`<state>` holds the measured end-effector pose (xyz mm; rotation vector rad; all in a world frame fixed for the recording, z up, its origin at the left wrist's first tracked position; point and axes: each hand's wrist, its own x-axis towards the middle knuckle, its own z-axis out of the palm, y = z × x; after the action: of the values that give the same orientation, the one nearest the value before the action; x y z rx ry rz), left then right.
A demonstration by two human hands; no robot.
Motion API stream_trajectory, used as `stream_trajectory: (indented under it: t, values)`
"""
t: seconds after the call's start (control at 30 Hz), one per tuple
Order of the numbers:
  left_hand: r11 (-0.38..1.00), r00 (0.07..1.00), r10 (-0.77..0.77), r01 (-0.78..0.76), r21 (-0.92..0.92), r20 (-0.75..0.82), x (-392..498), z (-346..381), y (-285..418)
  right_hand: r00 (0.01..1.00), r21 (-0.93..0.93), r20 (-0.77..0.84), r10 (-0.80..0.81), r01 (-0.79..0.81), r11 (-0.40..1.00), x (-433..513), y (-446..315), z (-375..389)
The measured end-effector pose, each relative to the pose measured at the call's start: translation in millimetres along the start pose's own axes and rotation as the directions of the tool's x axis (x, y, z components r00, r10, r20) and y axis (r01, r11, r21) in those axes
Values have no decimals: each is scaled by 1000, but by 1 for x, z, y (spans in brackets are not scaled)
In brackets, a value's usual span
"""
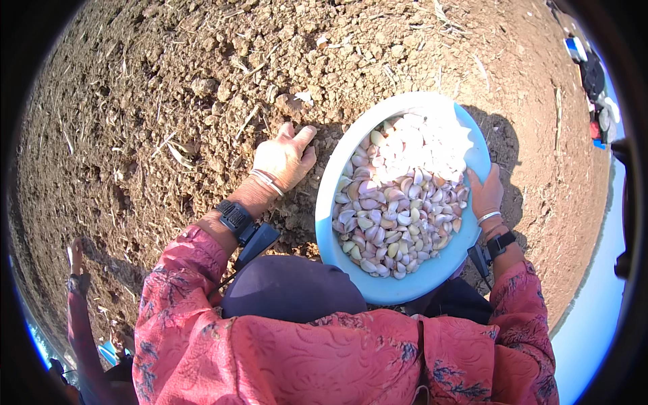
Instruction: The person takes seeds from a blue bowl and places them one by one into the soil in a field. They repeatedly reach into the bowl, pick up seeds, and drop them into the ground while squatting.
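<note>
A light blue plastic basin [336,248] full of loose garlic cloves [400,212] is tilted over my knees, its upper part in bright sun. My right hand [487,190] grips the basin's right rim, thumb on the inner side and fingers outside. Left of the basin, my left hand [287,154] is down at the cloddy soil [217,126], fingers pointing away from me and partly bent. Whether a clove is between its fingertips cannot be told. Both wrists carry bands and dark strapped devices.
Dry straw bits [179,157] lie among the clods on the left. At the lower left, a co-worker's arm [78,304] reaches over the soil near a blue container [108,353]. Bags and other items [592,81] stand far off at the upper right.
</note>
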<state>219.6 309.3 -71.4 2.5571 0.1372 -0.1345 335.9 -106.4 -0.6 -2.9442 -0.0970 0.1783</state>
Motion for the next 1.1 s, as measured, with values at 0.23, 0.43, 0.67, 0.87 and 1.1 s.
stream_trajectory:
  t: [0.23,0.43,0.67,0.87,1.1]
  values:
    - [942,967,-66,142,305,-247,34,-42,-62,999,3,-21,29,-29,1000,-1,2,3]
    - [870,979,-205,187,455,-10,52,-33,-66,1000,-14,-30,2,-2,1000,1,6,5]
    - [985,993,-119,118,-128,5,27,-24,-50,1000,-37,-10,3,-4,999,1,5,4]
    - [998,998,47,-49,36,50,5,-16,-19,999,-28,12,43,-43,999,0,2,3]
    - [999,997,37,-40,-32,-75,3,-31,-25,998,-50,4,58,-58,997,1,2,4]
